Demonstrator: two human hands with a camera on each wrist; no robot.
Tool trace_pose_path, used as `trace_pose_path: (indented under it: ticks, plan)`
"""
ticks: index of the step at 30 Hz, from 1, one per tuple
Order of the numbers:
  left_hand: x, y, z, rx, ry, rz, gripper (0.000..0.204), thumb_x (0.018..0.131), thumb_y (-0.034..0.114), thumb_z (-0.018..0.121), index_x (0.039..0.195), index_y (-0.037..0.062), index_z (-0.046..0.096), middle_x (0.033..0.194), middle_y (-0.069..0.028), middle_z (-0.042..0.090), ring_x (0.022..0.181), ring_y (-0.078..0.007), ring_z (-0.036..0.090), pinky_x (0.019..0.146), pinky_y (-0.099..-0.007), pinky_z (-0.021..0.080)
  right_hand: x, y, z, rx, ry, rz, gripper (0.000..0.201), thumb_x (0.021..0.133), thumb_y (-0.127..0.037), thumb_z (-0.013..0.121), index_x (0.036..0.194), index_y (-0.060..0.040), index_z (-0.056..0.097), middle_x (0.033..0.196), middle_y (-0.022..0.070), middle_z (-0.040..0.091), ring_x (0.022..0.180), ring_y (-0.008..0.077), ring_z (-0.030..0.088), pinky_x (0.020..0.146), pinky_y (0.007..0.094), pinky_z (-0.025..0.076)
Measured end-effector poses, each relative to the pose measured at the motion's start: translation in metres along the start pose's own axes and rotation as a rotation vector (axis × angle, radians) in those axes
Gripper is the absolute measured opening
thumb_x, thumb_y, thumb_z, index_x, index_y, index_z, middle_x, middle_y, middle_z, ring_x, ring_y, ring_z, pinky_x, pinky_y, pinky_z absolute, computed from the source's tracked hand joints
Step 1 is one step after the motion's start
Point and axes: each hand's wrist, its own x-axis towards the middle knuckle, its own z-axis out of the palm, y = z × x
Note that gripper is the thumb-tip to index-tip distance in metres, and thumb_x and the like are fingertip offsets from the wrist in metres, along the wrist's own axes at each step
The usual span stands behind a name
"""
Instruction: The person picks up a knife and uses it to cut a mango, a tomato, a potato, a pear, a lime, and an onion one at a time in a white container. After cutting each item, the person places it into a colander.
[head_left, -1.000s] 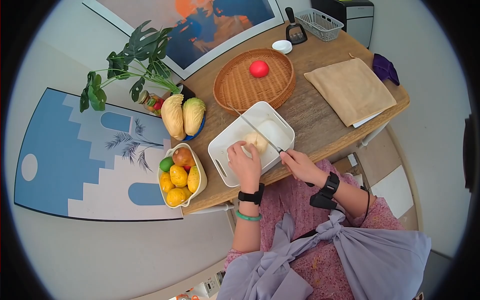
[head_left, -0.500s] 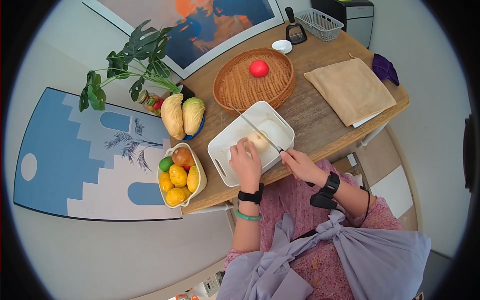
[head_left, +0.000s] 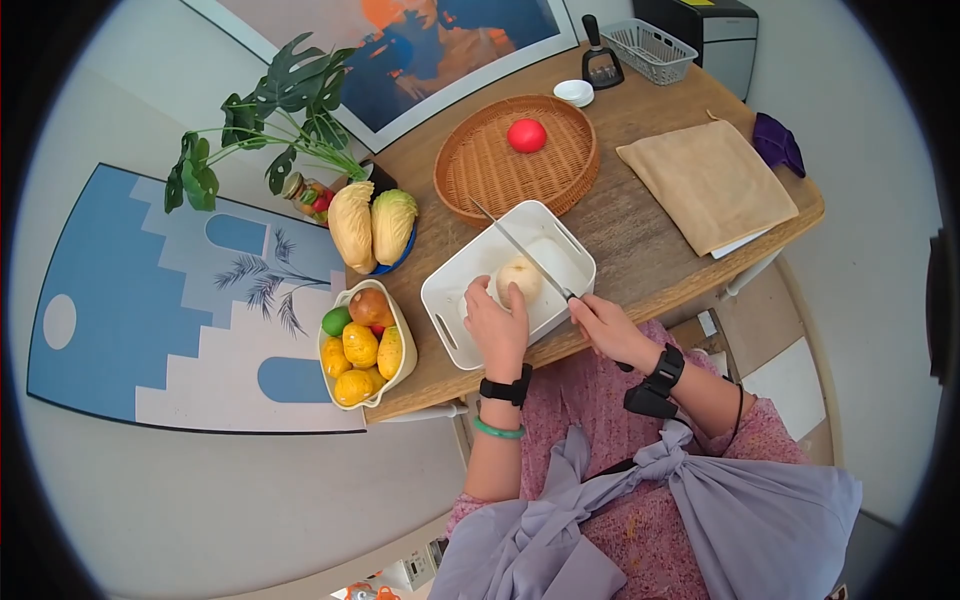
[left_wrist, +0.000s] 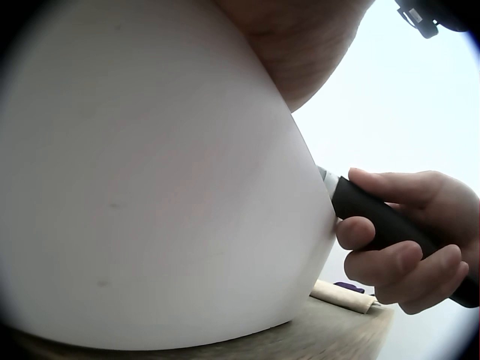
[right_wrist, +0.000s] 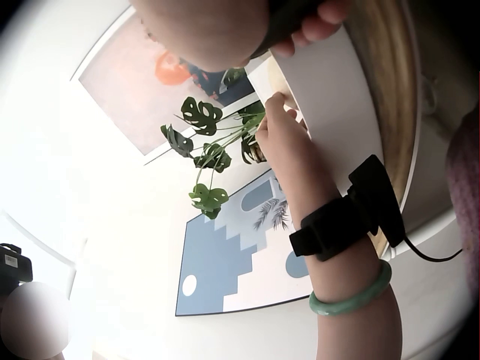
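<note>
In a white plastic tub near the front edge of the table sits a pale, round, peeled-looking fruit or vegetable. My left hand reaches over the tub's near side and holds the fruit from the left, with its thumb and fingers around it. The handle of a long kitchen knife is gripped in my right hand. Its blade slants across the tub over the fruit, tip pointing toward the wicker tray. In the left wrist view the black knife handle shows between curled fingers; the tub wall hides the blade.
Behind the tub stands a round wicker tray bearing a red ball-shaped item. To the left are a cream basket of fruit and two cabbages. A folded tan cloth lies at right.
The head view has shifted slightly. My left fingers have adjusted around the pale fruit, whose visible side has altered, while the right hand keeps the knife over it.
</note>
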Motion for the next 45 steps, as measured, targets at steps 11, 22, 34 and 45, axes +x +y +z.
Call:
trace_pose_path:
  ticks: [11,22,34,45]
  plan:
    - [0.000,0.006,-0.007,-0.029,-0.038,0.096,0.038,0.085,0.014,0.059,0.120,0.0023,0.054,0.122,-0.0235,0.052,0.105,-0.0402,0.055,0.089,-0.0466,0.044,0.003,0.002,0.000,0.026,-0.010,-0.006,0.039,0.101,-0.038,0.044,0.083,-0.0035,0.053,0.058,0.0012,0.047,0.040,0.0093,0.044,0.037,0.0249,0.036]
    - [0.003,0.006,-0.009,-0.112,-0.130,0.005,0.056,0.071,0.019,0.074,0.118,0.0016,0.046,0.112,-0.0226,0.057,0.102,-0.0394,0.056,0.086,-0.0463,0.046,0.005,0.009,0.001,0.033,-0.006,-0.008,0.041,0.101,-0.039,0.042,0.083,-0.0044,0.051,0.057,0.0007,0.047,0.037,0.0090,0.042,0.035,0.0243,0.034]
    - [0.008,-0.004,-0.025,-0.205,0.038,0.052,0.076,0.065,0.016,0.076,0.131,-0.0008,0.042,0.117,-0.0213,0.052,0.108,-0.0351,0.054,0.093,-0.0407,0.045,-0.005,0.009,-0.002,0.125,-0.058,-0.034,0.038,0.102,-0.038,0.041,0.086,-0.0060,0.051,0.059,-0.0003,0.046,0.039,0.0072,0.042,0.035,0.0221,0.033]
    - [0.023,-0.084,-0.168,0.179,0.059,-0.039,0.068,0.066,0.017,0.074,0.127,0.0053,0.048,0.120,-0.0189,0.053,0.112,-0.0373,0.052,0.095,-0.0428,0.043,-0.014,-0.009,-0.015,0.191,-0.052,-0.106,0.036,0.103,-0.036,0.038,0.087,-0.0067,0.050,0.060,-0.0014,0.046,0.040,0.0053,0.040,0.035,0.0206,0.033]
